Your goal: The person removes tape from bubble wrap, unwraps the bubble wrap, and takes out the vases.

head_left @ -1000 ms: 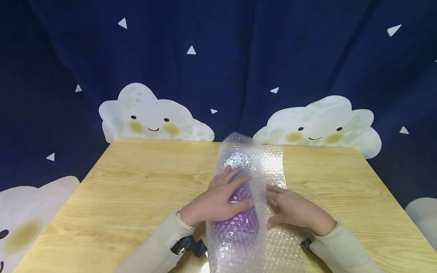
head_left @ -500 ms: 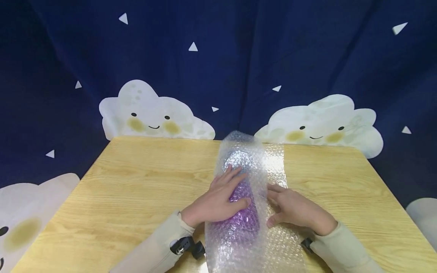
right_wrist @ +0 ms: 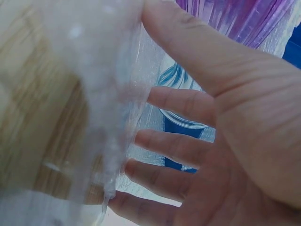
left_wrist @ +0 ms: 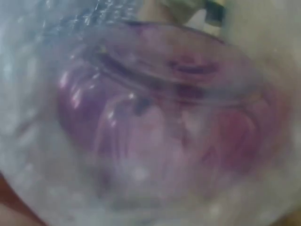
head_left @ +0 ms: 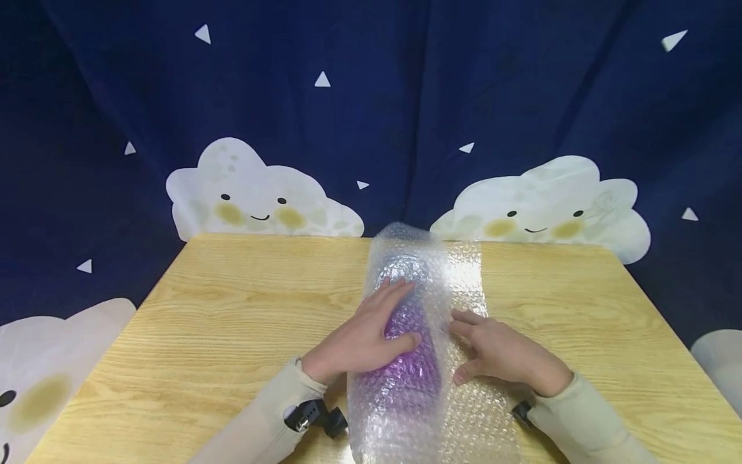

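A purple-and-blue ribbed glass vase (head_left: 413,361) lies lengthwise on the table under a layer of bubble wrap (head_left: 400,435). My left hand (head_left: 365,338) rests over the wrapped vase from its left side, fingers fairly straight and thumb spread towards the right. On the other side, my right hand (head_left: 501,351) holds its fingertips against the edge of the wrap. The right wrist view shows those fingers (right_wrist: 174,146) extended and spaced apart, touching the clear sheet. Blurred through the wrap, the vase's purple glass end (left_wrist: 178,117) fills the left wrist view.
Flat bubble wrap (head_left: 478,412) extends to the right under my right hand. The wooden table (head_left: 249,296) ends at the back against a dark blue curtain (head_left: 382,116) with clouds. Small black wrist cameras (head_left: 315,415) sit at the sleeves.
My left hand's fingers have drawn closer together, and its thumb has shifted slightly left on the vase. The right hand stays almost in the same place.
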Demonstrator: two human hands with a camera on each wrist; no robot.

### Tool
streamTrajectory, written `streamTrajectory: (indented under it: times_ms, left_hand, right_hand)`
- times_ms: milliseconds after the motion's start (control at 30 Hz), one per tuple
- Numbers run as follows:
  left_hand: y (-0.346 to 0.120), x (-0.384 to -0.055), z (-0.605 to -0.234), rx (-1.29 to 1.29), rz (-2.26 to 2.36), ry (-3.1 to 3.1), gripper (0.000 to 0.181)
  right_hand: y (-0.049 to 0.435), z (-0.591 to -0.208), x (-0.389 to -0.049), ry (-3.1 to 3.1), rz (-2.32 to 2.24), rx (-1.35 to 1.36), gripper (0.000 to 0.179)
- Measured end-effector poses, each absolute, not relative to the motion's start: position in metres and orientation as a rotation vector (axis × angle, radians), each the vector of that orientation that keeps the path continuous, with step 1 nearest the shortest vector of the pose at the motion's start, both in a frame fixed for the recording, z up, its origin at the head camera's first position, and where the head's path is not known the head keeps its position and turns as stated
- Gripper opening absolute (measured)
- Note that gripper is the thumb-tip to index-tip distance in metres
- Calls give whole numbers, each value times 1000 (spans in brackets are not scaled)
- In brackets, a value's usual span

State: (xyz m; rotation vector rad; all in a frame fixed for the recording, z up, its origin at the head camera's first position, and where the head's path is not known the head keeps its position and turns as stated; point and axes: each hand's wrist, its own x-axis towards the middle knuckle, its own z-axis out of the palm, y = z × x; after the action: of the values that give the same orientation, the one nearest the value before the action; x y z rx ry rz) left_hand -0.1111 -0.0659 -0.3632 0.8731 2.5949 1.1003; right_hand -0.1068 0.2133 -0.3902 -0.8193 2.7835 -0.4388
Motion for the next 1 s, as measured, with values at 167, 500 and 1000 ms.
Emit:
streamTrajectory:
  times_ms: [167,500,1000]
  left_hand:
    - [-70,-113,-360,869,1089,2600,87]
    - [-79,-117,-358,866,1024,2586,88]
    - [-89,-123,-356,924,909,2569,80]
  right_hand:
    - [213,-388,-105,2766,-458,-782,93]
    - [212,-390,-105,2768,-453,-803,96]
    - [212,-390,-104,2765,-463,-795,94]
